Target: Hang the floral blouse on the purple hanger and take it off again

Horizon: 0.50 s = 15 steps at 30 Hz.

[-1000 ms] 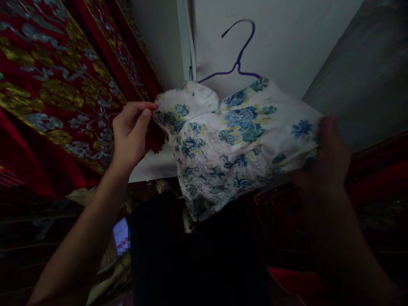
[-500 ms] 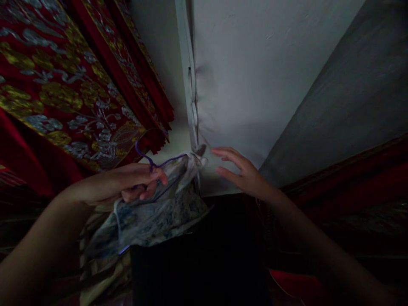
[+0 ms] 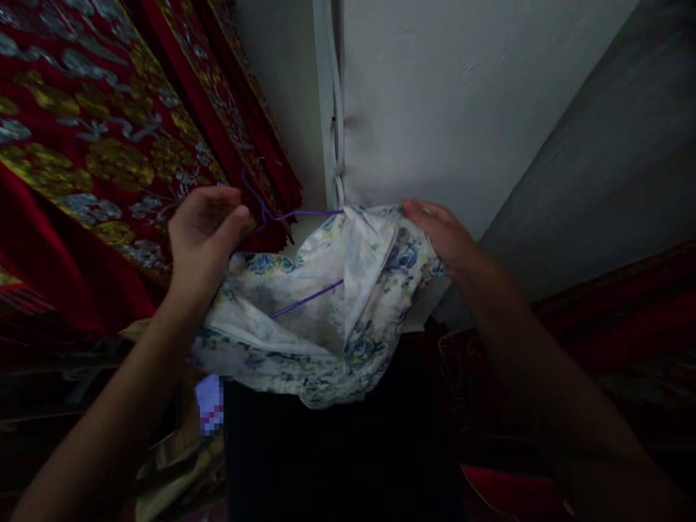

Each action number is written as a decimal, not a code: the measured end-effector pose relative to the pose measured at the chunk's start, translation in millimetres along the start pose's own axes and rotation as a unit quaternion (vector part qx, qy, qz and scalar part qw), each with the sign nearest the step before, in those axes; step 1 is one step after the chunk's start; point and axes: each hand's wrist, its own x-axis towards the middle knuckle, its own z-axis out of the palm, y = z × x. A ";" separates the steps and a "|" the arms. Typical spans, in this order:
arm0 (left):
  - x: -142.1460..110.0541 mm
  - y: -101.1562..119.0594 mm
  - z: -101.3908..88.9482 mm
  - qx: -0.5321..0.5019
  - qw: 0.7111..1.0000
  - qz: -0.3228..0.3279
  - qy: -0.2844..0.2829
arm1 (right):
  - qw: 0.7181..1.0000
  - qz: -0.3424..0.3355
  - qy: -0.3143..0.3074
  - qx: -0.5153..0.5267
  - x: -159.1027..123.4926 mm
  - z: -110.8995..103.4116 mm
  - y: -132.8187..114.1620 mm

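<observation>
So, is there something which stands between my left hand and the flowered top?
No, nothing visible stands between the left hand and the top. The hanger is next to the fingers, and the red cloth hangs behind, not between. Whether the fingers touch the top, I cannot tell.

The garment (image 3: 320, 377) is between the left hand (image 3: 204, 225) and the right hand (image 3: 440, 228). The hanger (image 3: 309, 212) lies partly inside it (the hook, it is outside, toward the left). Behind the garment is the wall (image 3: 429, 109); to the left hangs the cloth (image 3: 109, 163).
</observation>
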 end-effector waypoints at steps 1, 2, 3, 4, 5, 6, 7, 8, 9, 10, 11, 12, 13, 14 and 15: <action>-2.2 0.8 2.9 0.001 0.996 0.063 0.056 | 1.000 -0.021 0.015 0.008 11.5 -2.6 -6.4; -6.3 2.7 5.9 0.013 0.986 0.128 0.105 | 0.998 -0.041 0.032 0.018 22.5 -6.1 -11.4; -12.4 5.3 9.3 0.035 0.973 0.188 0.132 | 0.997 -0.057 0.053 0.029 32.2 -10.3 -15.4; -20.2 7.6 13.4 0.063 0.962 0.236 0.125 | 0.994 -0.070 0.076 0.038 40.0 -15.1 -18.4; -29.5 9.0 18.8 0.090 0.957 0.263 0.082 | 0.991 -0.081 0.100 0.047 45.4 -20.4 -20.5; -39.6 8.9 25.4 0.110 0.958 0.264 0.011 | 0.986 -0.091 0.125 0.054 48.0 -25.8 -21.7; -50.1 6.9 33.5 0.122 0.961 0.237 -0.076 | 0.982 -0.101 0.146 0.059 47.7 -31.0 -21.8; -60.4 3.0 42.7 0.123 0.961 0.187 -0.165 | 0.979 -0.108 0.161 0.062 44.8 -35.8 -20.7; -70.1 -2.7 52.5 0.117 0.956 0.125 -0.240 | 0.977 -0.111 0.169 0.063 39.4 -40.0 -18.0; -79.2 -9.8 62.5 0.107 0.948 0.064 -0.294 | 0.977 -0.110 0.172 0.062 32.1 -43.3 -13.8; -87.7 -17.5 71.9 0.104 0.939 0.015 -0.327 | 0.977 -0.105 0.173 0.060 23.5 -45.8 -8.1; -95.8 -25.2 80.4 0.109 0.932 -0.015 -0.345 | 0.978 -0.096 0.174 0.058 14.6 -47.4 -1.2; -103.7 -32.4 87.4 0.120 0.927 -0.034 -0.353 | 0.978 -0.087 0.180 0.056 6.2 -48.3 6.4; -111.8 -38.5 92.8 0.134 0.925 -0.045 -0.353 | 0.977 -0.078 0.189 0.052 -0.9 -48.9 14.1; -120.4 -43.4 96.4 0.149 0.923 -0.054 -0.351 | 0.976 -0.072 0.200 0.045 -6.0 -49.6 21.5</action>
